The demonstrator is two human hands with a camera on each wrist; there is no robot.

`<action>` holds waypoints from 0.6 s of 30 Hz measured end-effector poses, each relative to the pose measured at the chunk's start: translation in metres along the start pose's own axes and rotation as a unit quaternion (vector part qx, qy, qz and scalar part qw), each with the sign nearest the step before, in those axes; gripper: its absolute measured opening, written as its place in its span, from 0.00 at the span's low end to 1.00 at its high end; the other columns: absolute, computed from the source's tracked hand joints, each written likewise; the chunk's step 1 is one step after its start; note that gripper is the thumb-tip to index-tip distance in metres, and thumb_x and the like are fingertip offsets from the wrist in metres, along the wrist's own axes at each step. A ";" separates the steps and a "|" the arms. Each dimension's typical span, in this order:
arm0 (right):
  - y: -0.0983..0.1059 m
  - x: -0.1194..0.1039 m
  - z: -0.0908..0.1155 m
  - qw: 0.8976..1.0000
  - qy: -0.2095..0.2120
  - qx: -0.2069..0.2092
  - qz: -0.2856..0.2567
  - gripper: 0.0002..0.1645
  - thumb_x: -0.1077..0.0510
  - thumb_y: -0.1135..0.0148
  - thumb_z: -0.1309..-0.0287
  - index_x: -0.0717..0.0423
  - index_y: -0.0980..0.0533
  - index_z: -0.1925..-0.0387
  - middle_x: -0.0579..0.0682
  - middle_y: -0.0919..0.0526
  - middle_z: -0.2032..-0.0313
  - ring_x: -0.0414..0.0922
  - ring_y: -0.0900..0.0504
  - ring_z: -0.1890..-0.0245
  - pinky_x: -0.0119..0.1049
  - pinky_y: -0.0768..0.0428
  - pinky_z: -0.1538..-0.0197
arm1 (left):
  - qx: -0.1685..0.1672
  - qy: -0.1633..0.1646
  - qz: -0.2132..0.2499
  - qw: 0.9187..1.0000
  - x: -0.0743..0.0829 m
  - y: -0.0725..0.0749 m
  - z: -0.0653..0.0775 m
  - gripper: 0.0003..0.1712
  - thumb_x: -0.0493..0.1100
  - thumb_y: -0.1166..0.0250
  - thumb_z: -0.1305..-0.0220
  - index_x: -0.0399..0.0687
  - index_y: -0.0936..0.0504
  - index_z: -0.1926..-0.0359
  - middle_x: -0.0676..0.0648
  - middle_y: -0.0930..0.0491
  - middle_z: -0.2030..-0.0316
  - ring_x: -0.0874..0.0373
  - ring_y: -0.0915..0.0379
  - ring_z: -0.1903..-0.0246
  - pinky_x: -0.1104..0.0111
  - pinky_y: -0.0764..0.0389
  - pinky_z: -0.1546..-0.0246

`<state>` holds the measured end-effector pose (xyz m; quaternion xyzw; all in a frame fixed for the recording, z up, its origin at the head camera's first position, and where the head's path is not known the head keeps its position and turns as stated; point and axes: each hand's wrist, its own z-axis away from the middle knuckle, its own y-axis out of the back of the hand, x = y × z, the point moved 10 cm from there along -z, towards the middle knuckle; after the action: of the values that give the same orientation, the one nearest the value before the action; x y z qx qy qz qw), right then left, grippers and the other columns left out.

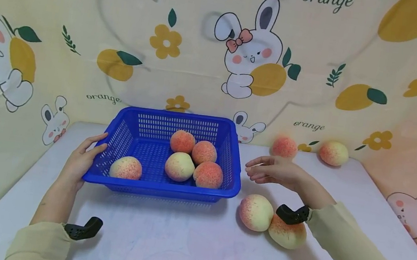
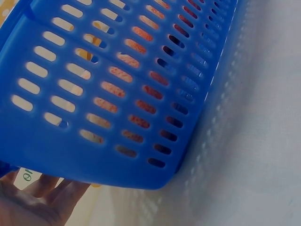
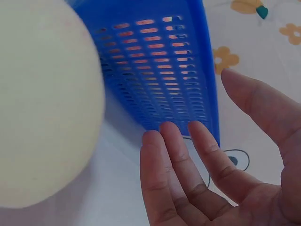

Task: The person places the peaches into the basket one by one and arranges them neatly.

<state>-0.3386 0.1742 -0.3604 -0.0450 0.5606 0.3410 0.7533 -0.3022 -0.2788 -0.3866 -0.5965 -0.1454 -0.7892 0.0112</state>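
A blue plastic basket (image 1: 160, 188) with slotted walls stands on the table, several peaches inside. One peach (image 1: 126, 167) lies alone at its left end; the others, such as this yellowish peach (image 1: 179, 167), cluster toward the right. My left hand (image 1: 76, 162) grips the basket's left rim, its fingers over the edge. Just off the basket's right side, my right hand (image 1: 280, 173) holds nothing, with fingers slightly bent and the thumb apart in the right wrist view. Near that hand's wrist rest a pale peach (image 1: 256, 212) and an orange-yellow peach (image 1: 287, 233), side by side.
Behind my right hand, a red peach (image 1: 285, 147) and a yellow-red peach (image 1: 333, 154) sit at the table's back edge. The white table (image 1: 145, 241) extends in front of the basket. A printed cloth (image 1: 191, 83) with rabbits and oranges hangs behind.
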 end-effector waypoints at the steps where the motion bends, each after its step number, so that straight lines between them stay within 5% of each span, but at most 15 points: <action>1: -0.001 0.001 0.001 1.000 -0.001 -0.003 0.005 0.30 0.54 0.37 0.40 0.69 0.31 0.42 0.47 0.17 0.59 0.42 0.18 0.58 0.38 0.20 0.49 | 0.000 0.000 0.001 1.000 0.000 0.000 0.000 0.30 0.58 0.51 0.29 0.71 0.43 0.28 0.42 0.55 0.25 0.37 0.50 0.29 0.44 0.41 0.36; 13: -0.022 0.013 0.012 0.993 0.023 -0.101 0.059 0.37 0.49 0.37 0.40 0.67 0.34 0.37 0.53 0.20 0.50 0.40 0.23 0.54 0.34 0.23 0.46 | -0.003 -0.002 0.002 1.000 0.000 0.000 0.000 0.30 0.58 0.51 0.29 0.70 0.43 0.28 0.42 0.56 0.25 0.37 0.51 0.29 0.44 0.42 0.35; 18: -0.029 0.019 0.015 0.988 0.020 -0.130 0.081 0.39 0.49 0.34 0.43 0.65 0.35 0.35 0.62 0.24 0.43 0.42 0.24 0.47 0.44 0.28 0.38 | -0.006 -0.003 -0.001 1.000 -0.001 0.000 0.000 0.31 0.58 0.51 0.29 0.69 0.44 0.27 0.42 0.56 0.25 0.36 0.51 0.29 0.43 0.42 0.36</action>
<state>-0.3073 0.1680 -0.3802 -0.1036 0.5279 0.4701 0.6997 -0.3020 -0.2786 -0.3872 -0.5992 -0.1414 -0.7880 0.0062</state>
